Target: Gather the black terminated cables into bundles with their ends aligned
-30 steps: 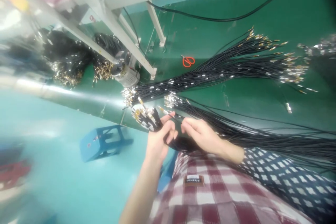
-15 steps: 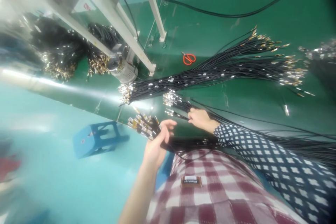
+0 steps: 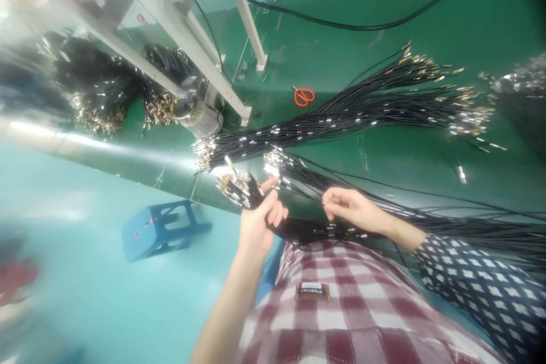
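My left hand is wrapped round a thick bundle of black cables near their metal-tipped ends, which fan out to the left of the fist. The cables run rightward along the front of the green worktop, above the checked cloth on my lap. My right hand hovers just above this bundle, fingers curled and tips drawn together. Whether a thin cable lies in the fingertips is hidden. Just beyond it lies a looser bunch of black cables, its shiny ends close to my left hand.
A long cable bundle stretches across the green worktop, with orange-handled scissors behind it. White frame legs, a small motor-like machine and cable piles are at left. A blue stool stands on the floor.
My right hand has drawn back to the right and nearer me, away from the loose bunch's ends. My left hand keeps its bundle, with its fingers curled further round it.
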Tool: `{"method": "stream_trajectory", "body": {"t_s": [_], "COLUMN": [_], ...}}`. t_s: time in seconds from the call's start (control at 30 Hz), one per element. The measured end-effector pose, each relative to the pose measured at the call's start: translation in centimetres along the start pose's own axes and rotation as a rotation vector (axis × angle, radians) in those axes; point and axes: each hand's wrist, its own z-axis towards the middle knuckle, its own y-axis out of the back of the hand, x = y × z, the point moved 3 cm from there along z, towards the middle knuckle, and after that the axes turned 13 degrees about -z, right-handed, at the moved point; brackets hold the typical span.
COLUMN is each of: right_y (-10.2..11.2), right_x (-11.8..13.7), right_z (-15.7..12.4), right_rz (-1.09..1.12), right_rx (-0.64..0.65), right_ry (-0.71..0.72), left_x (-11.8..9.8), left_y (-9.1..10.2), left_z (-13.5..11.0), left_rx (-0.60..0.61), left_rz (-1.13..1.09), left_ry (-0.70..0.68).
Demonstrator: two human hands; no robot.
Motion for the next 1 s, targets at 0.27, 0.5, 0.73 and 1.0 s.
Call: {"method": "stream_trajectory", "body": {"t_s": [0.27, 0.5, 0.73, 1.0], "right_y": [-0.5, -3.3, 0.1, -3.4], "right_x": [4.0, 7.8, 1.6, 5.8], "right_z": [0.8, 2.9, -2.5, 1.9], "right_rz": [-0.35, -0.639, -0.923, -0.653], "right_rx": [-0.001, -0.279, -0.088, -0.288], "right_ry": [-0.003, 0.226, 0.163, 0.235], "left_x": [0.0, 0.1, 0.3, 0.0], "left_y": [-0.4, -0.1, 0.3, -0.3], "left_z": [0.2, -0.3, -0.5, -0.9], "left_rx": [-0.019, -0.035, -0.048, -0.014], "left_rz": [0.037, 0.035, -0.025, -0.009], "left_ry": [-0.019, -0.026, 0.009, -0.003]}}
